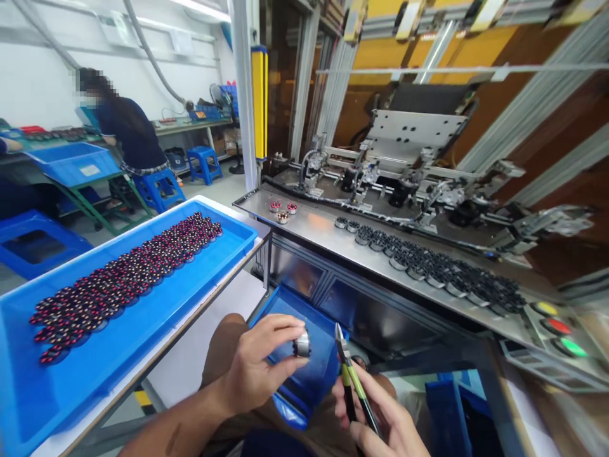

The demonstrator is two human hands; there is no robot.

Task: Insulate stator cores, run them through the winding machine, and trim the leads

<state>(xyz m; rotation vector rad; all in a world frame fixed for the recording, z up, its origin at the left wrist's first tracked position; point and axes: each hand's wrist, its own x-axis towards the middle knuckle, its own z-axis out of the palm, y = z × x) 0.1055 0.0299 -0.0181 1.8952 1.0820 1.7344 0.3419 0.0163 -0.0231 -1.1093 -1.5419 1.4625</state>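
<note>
Between the thumb and fingers of my left hand (261, 358) is a small round motor stator (301, 343), a silver ring with dark edges, held on its side above my lap. My right hand (375, 406) grips a pair of cutting pliers (349, 374) by the green and black handles, jaws pointing up and away from me. The plier tips are a short way right of the stator and do not touch it. Below both hands lies a blue bin (318, 324).
At left, a blue tray (190, 285) holds many copper-and-red wound stators (128, 266). Ahead, a metal machine ledge (314, 222) carries rows of dark stators (428, 260) and several wound ones at its left end. Buttons (559, 326) sit far right. A person (126, 130) sits at a back bench.
</note>
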